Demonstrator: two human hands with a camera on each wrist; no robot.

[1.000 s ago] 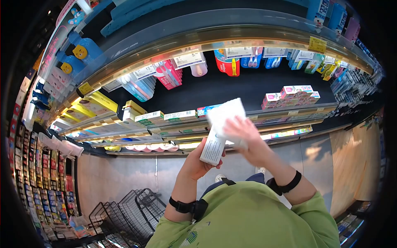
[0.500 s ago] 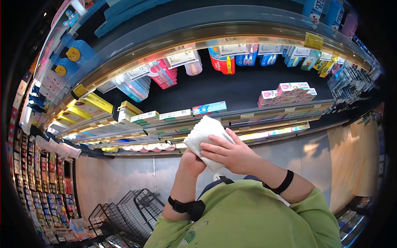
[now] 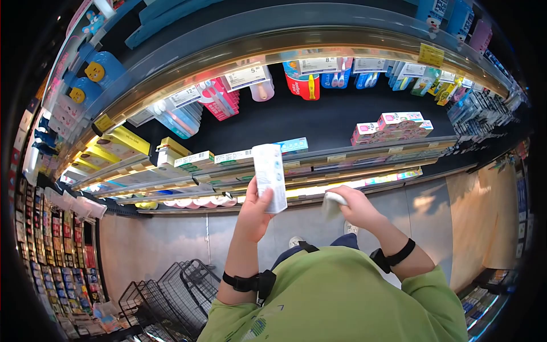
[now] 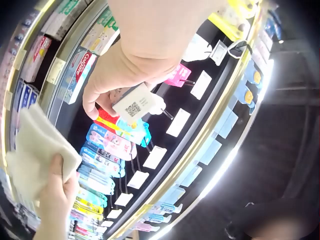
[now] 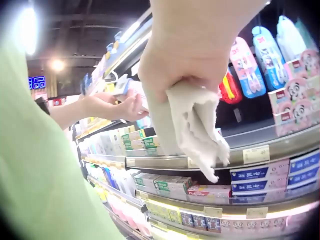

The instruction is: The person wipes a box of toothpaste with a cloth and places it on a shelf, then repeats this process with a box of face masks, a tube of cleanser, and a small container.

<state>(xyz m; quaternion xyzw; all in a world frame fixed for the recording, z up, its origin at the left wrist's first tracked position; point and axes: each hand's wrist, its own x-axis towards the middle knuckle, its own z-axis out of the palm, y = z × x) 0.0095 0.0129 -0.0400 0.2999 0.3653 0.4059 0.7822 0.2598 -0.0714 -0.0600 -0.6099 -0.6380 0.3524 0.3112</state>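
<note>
My left hand (image 3: pixel 251 214) grips a slim white box (image 3: pixel 270 176) and holds it upright in front of the shelf, its printed long side facing up at me. In the left wrist view, the end of that box with a square code (image 4: pixel 134 107) shows under the curled fingers. Off to the right, my right hand (image 3: pixel 364 210) holds a folded white cloth (image 5: pixel 197 125), which hangs down from the fingers with its ragged edges showing. The cloth and the box are apart.
Toothpaste boxes (image 3: pixel 293 145) line the shelf edge just beyond the left hand. Pink-and-white boxes (image 3: pixel 390 128) are stacked farther right. Toothbrush packs (image 3: pixel 302 82) hang under the upper shelf. A black wire cart (image 3: pixel 171 293) stands on the floor at lower left.
Half a second ago the right hand pressed the cloth over the box. It has since drawn away to the right with the cloth, leaving the box uncovered and raised in the left hand.
</note>
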